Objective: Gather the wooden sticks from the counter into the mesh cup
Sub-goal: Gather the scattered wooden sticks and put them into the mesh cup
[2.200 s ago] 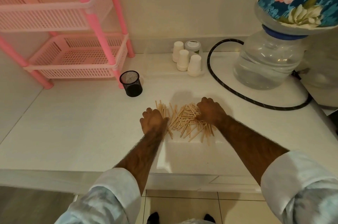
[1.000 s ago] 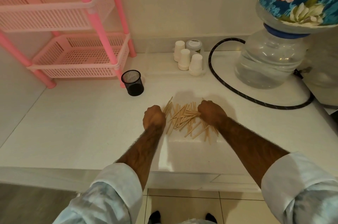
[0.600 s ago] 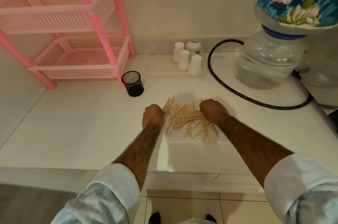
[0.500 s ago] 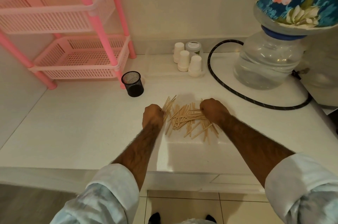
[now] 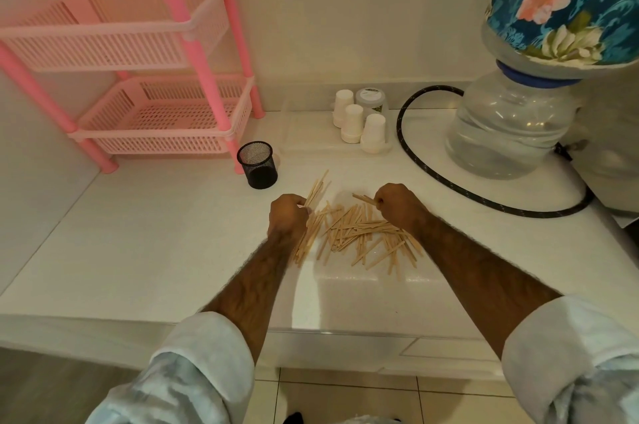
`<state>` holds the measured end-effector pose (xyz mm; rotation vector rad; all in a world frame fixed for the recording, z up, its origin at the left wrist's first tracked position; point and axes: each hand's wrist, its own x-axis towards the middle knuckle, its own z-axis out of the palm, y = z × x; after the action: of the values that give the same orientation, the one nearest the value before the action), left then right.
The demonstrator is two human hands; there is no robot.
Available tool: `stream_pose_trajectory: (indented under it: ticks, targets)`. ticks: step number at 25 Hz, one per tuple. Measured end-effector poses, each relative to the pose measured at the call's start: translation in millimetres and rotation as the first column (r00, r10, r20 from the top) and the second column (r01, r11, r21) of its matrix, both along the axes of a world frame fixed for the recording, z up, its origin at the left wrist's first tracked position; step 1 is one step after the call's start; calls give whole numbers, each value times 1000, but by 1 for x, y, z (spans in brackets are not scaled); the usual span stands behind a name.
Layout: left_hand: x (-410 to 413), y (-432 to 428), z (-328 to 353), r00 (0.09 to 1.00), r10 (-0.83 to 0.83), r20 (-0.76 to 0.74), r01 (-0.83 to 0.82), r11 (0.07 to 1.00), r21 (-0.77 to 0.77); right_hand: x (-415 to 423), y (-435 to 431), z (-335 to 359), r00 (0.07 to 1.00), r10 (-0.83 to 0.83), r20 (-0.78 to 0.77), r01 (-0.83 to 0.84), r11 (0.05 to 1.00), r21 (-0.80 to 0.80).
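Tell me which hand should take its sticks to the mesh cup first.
Left, most likely. The left hand grips a bundle of sticks and lies nearest the mesh cup, just beyond it. The right hand pinches fewer sticks and sits across the pile, farther from the cup.

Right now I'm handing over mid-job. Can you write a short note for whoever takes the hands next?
Left hand: grips a bundle of sticks, ends poking out toward the cup.
Right hand: fingers pinch a couple of sticks at the far edge of the heap.
Loose pile: scattered on the counter between the two hands.
Mesh cup: upright, far left of the pile, beside the pink rack; no sticks show in it.
Done: a first handful gathered.
Left: drop the held sticks into the cup, then collect the rest.
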<state>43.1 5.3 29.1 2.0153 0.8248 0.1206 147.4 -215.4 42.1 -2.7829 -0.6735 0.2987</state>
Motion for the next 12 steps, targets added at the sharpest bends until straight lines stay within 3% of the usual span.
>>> stream_pose_trajectory:
  ticks: [7,12]
  targets:
    - [-7,10,11,997,-21,71,24,998,-50,-1,10,6,999,-31,-20,32,999,39]
    - [-7,35,34,974,110,197,-69,976,-205,5,44,23,993,-44,-109,72,960,270]
